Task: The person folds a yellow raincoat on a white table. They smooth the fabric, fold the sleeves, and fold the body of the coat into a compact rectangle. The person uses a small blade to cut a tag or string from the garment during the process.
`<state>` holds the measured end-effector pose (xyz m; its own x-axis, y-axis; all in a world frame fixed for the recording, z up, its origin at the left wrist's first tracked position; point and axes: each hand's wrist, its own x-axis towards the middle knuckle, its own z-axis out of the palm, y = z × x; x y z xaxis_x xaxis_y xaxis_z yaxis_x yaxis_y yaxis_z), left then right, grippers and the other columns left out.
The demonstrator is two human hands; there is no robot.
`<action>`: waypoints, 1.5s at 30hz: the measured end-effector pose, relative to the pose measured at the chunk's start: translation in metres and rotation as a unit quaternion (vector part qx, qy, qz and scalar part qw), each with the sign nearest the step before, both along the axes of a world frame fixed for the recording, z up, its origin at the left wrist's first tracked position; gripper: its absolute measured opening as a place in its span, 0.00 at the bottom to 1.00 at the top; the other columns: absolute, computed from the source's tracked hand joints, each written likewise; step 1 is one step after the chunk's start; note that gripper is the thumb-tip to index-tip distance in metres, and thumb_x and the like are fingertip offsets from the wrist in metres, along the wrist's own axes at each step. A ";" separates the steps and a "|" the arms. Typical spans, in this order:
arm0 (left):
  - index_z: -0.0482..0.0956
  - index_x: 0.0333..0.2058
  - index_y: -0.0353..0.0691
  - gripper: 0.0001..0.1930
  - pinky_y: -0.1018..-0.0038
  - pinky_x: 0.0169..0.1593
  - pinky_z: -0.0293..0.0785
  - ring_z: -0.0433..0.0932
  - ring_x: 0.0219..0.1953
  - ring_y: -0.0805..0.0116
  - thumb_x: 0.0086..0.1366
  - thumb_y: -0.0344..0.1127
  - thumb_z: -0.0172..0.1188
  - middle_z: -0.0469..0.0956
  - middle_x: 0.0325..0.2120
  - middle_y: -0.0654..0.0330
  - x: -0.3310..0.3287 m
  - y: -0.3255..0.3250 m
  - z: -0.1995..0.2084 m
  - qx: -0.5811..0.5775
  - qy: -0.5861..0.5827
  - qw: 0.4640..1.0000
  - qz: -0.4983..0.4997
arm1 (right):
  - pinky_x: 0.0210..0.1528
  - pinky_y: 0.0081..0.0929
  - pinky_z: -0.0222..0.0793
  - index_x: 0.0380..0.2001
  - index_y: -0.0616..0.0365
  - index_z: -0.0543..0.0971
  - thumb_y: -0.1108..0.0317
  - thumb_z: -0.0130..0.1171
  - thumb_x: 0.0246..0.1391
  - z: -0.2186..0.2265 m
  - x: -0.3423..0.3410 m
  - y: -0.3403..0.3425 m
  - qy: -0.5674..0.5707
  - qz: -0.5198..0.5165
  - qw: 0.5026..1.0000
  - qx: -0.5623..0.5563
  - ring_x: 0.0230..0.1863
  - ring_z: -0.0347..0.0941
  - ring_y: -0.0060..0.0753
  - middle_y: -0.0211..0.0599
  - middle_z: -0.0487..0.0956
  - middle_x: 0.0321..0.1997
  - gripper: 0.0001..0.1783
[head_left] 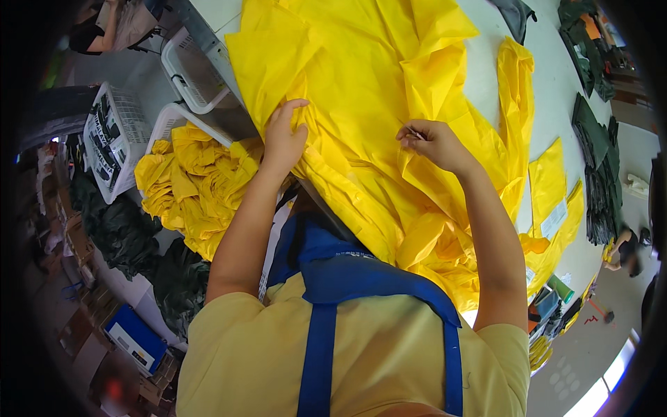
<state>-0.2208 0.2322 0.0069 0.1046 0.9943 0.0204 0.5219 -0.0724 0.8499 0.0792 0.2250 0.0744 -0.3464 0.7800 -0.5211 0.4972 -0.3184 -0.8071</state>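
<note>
A large sheet of glossy yellow fabric (354, 83), perhaps a garment, lies spread and rumpled over the table in front of me. My left hand (283, 135) rests on its left edge, thumb and forefinger apart on the folds. Over the middle of the fabric, my right hand (439, 144) is closed on a small metal tool (415, 133); only a short piece shows, so its exact kind is hidden. The fingertips of that hand are close to the yellow cloth, and I cannot tell whether they also pinch it. Bunched yellow folds lie below my right forearm.
Left of the table, a white basket (165, 125) holds crumpled yellow fabric (198, 184). Other white baskets (111, 149) stand beyond it, with dark cloth (114, 226) below. Stacked dark green pieces (599, 170) lie along the table's right side. People are in the background.
</note>
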 end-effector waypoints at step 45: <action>0.72 0.28 0.39 0.07 0.69 0.41 0.68 0.74 0.35 0.58 0.52 0.24 0.61 0.80 0.31 0.59 0.074 -0.034 0.104 0.183 -0.041 0.961 -0.205 | 0.33 0.21 0.63 0.39 0.63 0.68 0.71 0.57 0.53 0.058 -0.026 -0.049 0.138 -0.082 0.985 0.064 0.29 0.63 0.21 0.29 0.68 0.27 0.13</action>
<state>-0.1465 0.1983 0.1109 0.4697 0.7945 0.3851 0.3180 -0.5591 0.7657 0.0531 0.1764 0.1321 -0.3256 0.8906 -0.3177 0.2034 -0.2622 -0.9433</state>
